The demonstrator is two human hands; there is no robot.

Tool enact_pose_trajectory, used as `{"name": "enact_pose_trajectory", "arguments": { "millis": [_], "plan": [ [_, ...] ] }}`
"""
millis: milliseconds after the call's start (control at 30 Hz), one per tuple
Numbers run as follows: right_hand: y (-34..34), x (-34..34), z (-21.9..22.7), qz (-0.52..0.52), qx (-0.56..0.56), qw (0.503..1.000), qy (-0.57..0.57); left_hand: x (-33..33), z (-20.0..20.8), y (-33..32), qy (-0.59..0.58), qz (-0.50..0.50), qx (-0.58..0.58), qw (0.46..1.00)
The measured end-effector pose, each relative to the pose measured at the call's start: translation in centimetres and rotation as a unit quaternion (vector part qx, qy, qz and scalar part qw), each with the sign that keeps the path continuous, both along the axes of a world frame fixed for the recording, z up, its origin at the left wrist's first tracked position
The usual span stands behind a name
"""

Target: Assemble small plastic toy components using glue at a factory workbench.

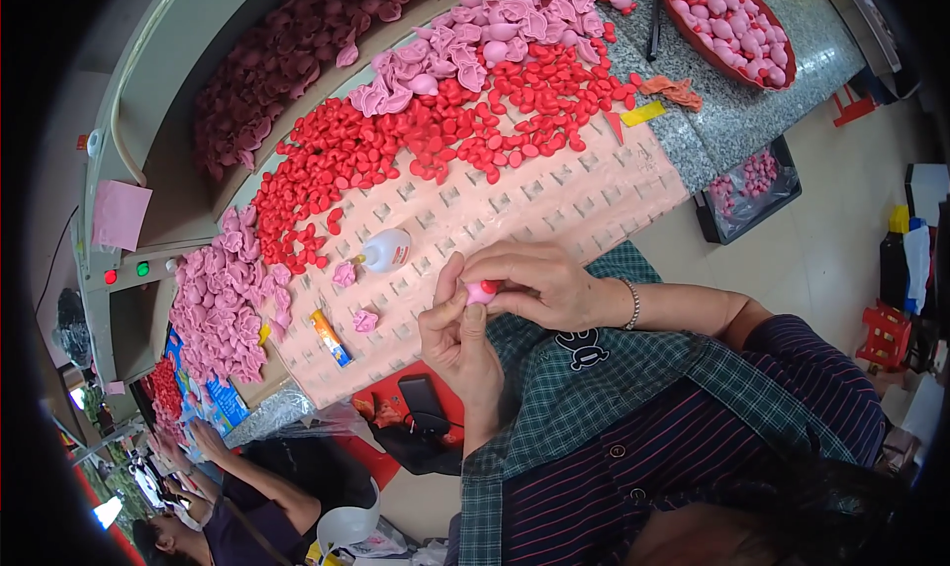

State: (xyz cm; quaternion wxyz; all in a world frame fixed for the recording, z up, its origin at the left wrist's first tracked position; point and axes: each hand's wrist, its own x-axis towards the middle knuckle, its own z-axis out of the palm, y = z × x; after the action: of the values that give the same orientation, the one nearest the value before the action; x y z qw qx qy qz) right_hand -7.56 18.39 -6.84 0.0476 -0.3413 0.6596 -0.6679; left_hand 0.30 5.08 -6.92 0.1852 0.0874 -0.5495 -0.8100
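Just off the near edge of the work surface, my two hands meet around a small pink rounded piece (478,295) with a red part on it. My left hand (457,346) pinches it from below between thumb and fingers. My right hand (544,281), a bracelet at its wrist, has its fingertips closed on the red part. A squeeze bottle (386,250) with a yellowish tip lies on the pink mat (465,232). Single pink petal-shaped pieces (365,321) rest near it. Beyond are heaps of red oval pieces (341,155) and pink moulded pieces (435,56).
A red basket (665,12) of pink-and-red pieces stands at the far right. Below the counter is a black crate (737,232) with more. An orange-and-blue packet (330,337) lies on the mat's left. At lower left, another person (262,507) works along the bench.
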Motion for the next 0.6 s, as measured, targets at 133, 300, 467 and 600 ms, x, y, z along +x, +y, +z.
{"name": "enact_pose_trajectory", "arguments": {
  "millis": [133,300,467,600],
  "plan": [
    [-0.1,0.2,-0.7,-0.017,0.030,0.998,0.053,0.0,0.2,-0.4,-0.011,-0.032,-0.006,0.999],
    [-0.4,0.2,-0.6,-0.044,0.005,0.997,0.068,-0.1,1.3,0.2,-0.054,-0.035,0.031,0.997],
    [-0.5,0.5,-0.9,-0.043,0.041,0.993,0.100,0.5,1.0,0.4,-0.066,-0.022,0.011,0.997],
    [-0.2,0.3,-1.0,-0.039,0.055,0.992,0.106,0.4,0.9,0.7,-0.073,-0.016,0.024,0.997]
  ]
}}
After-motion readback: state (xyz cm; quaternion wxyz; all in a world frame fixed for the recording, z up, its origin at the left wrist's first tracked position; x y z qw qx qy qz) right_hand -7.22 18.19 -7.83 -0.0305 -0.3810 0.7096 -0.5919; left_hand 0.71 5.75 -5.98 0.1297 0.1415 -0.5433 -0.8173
